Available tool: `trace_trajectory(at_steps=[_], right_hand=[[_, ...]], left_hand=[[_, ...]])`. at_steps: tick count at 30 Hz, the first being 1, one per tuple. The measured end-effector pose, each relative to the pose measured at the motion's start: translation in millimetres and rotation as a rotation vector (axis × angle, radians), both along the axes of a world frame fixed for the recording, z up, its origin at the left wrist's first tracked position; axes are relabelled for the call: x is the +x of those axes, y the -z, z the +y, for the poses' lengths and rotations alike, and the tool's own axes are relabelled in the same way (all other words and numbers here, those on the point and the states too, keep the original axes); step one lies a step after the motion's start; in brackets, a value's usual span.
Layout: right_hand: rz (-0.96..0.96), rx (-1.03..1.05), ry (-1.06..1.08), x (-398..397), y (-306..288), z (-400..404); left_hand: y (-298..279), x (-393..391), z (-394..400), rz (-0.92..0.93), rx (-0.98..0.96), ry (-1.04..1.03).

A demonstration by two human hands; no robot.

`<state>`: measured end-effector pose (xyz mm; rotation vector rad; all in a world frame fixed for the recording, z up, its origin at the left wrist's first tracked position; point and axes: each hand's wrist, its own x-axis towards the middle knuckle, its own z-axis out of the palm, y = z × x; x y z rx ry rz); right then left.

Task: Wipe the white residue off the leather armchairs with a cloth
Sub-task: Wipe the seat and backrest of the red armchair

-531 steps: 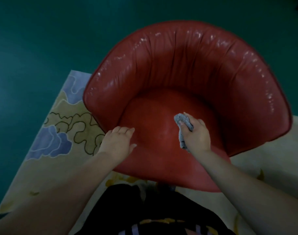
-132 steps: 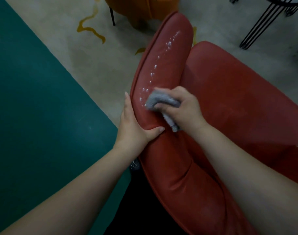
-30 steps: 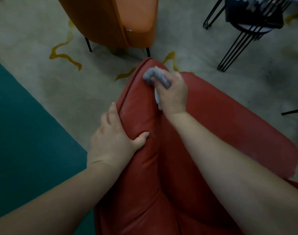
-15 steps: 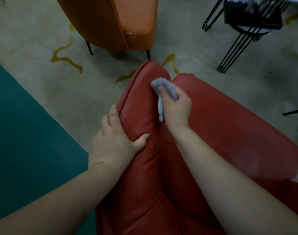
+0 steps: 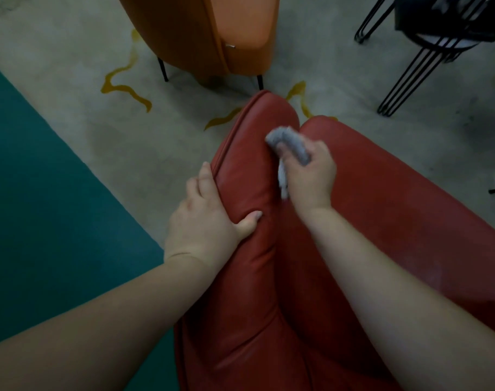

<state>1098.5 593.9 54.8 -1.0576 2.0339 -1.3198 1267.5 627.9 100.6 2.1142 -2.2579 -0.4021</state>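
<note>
Here right hand [image 5: 311,176] clenches cloth [image 5: 290,142], apparently pointing up-left along armrest [image 5: 249,170].

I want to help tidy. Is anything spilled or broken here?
Nothing stands out. The red chair shows no white spots or tears where the cloth rubs. The yellow squiggles look like the rug's pattern, not a spill.
</note>
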Motion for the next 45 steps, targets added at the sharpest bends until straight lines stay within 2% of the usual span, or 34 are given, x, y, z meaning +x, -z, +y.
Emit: trace_trajectory(at_steps=[3, 5, 9, 18, 20, 23, 26, 30, 36, 38, 41, 45], right_hand=[[-0.046, 0.051, 0.059, -5, 2, -30], [-0.055, 0.060, 0.092, 8, 9, -23], [-0.109, 0.087, 0.099, 31, 13, 24], [-0.210, 0.135, -0.071, 68, -8, 142], [-0.203, 0.122, -0.086, 59, -13, 136], [-0.207, 0.132, 0.082, 38, -12, 92], [-0.259, 0.171, 0.094, 40, -5, 67], [-0.235, 0.161, 0.012, 67, -1, 111], [-0.265, 0.177, -0.187, 64, -16, 184], [-0.229, 0.164, -0.160, 56, -20, 173], [-0.272, 0.168, 0.033, 50, -17, 131], [-0.285, 0.202, -0.010, 68, -11, 123]], left_hand=[[0, 1, 1, 0.001, -0.003, 0.005], [0, 2, 0, 0.011, -0.002, 0.008], [0, 2, 0, 0.028, 0.005, 0.018], [-2, 1, 0, 0.089, 0.022, 0.010], [-2, 1, 0, 0.094, 0.025, 0.008], [-3, 1, -1, 0.088, 0.019, 0.008], [-1, 1, -2, 0.088, 0.019, 0.009], [1, 5, -3, 0.100, 0.015, 0.007], [1, 2, 0, 0.100, 0.002, 0.023], [1, 2, -1, 0.096, 0.001, 0.017], [1, 2, -2, 0.096, -0.006, 0.012], [4, 3, -4, 0.098, -0.024, 0.013]])
